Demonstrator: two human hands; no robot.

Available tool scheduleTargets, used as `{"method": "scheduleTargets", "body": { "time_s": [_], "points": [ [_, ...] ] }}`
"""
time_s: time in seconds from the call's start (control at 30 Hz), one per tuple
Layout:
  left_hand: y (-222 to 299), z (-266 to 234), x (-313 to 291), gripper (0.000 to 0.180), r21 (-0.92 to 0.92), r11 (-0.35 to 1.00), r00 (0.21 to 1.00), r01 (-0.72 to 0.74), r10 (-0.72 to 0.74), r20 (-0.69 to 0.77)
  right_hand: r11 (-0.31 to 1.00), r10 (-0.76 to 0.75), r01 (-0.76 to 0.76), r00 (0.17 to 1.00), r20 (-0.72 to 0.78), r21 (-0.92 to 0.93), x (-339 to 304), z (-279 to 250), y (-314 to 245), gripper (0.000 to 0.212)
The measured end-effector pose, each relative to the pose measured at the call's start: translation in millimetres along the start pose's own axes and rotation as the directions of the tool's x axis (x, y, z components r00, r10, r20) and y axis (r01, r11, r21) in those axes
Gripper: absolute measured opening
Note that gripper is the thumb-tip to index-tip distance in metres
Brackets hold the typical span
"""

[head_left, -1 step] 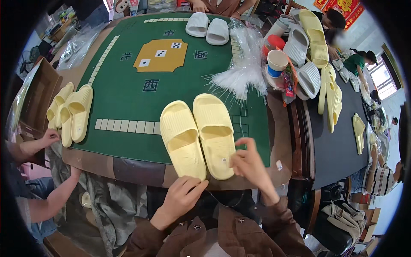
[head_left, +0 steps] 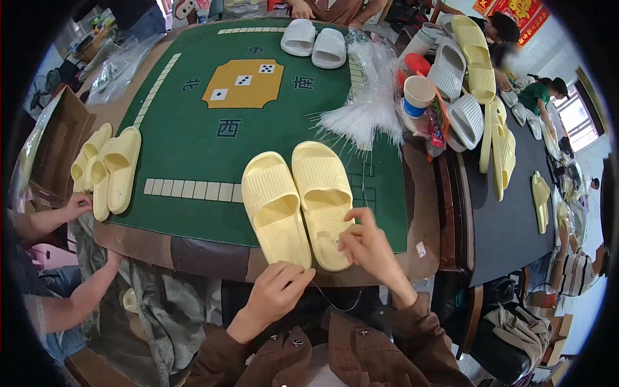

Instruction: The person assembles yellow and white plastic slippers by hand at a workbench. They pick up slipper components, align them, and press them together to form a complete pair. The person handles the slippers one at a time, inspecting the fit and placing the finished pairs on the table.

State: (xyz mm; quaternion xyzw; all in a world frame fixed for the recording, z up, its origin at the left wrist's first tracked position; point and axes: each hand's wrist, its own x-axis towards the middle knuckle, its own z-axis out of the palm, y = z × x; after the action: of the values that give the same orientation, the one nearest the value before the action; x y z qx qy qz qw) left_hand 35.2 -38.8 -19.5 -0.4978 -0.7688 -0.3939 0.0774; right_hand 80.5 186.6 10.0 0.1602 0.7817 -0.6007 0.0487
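A pair of pale yellow slide slippers, the left slipper (head_left: 275, 213) and the right slipper (head_left: 322, 200), lies side by side at the table's near edge, heels toward me. My left hand (head_left: 274, 293) has its fingertips closed at the heel of the left slipper. From beside those fingertips a thin strand (head_left: 335, 308) loops down past the table edge; whether the fingers grip it is hidden. Over the right slipper's heel hovers my right hand (head_left: 371, 248), thumb and bent index finger apart, with nothing visible between them. It partly covers a small round sticker on the insole.
Green mahjong-patterned mat (head_left: 174, 129) covers the table. A bundle of white plastic strands (head_left: 364, 122) lies at right, near a paper cup (head_left: 418, 95). Grey slippers (head_left: 313, 45) sit at the far side. A co-worker's hands (head_left: 77, 206) are beside yellow slippers (head_left: 119, 171) at left.
My right hand has shifted slightly left and its index finger has bent lower, covering more of the sticker. The left hand has risen slightly at the heel. The slippers have barely moved.
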Motion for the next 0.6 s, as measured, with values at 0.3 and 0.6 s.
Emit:
{"method": "scheduleTargets", "body": {
  "time_s": [0.3,0.6],
  "points": [
    [-36.6,3.5,27.1,0.055,0.052,0.987,0.984,0.150,-0.154,0.084,0.679,-0.621,0.470,0.778,-0.099,-0.564,63.2,35.5,15.1,0.019],
    [-17.8,-6.1,41.6,0.072,0.175,0.984,0.914,0.027,-0.095,0.394,0.726,-0.411,0.364,0.910,0.056,-0.584,89.3,31.4,18.3,0.034]
  ]
}}
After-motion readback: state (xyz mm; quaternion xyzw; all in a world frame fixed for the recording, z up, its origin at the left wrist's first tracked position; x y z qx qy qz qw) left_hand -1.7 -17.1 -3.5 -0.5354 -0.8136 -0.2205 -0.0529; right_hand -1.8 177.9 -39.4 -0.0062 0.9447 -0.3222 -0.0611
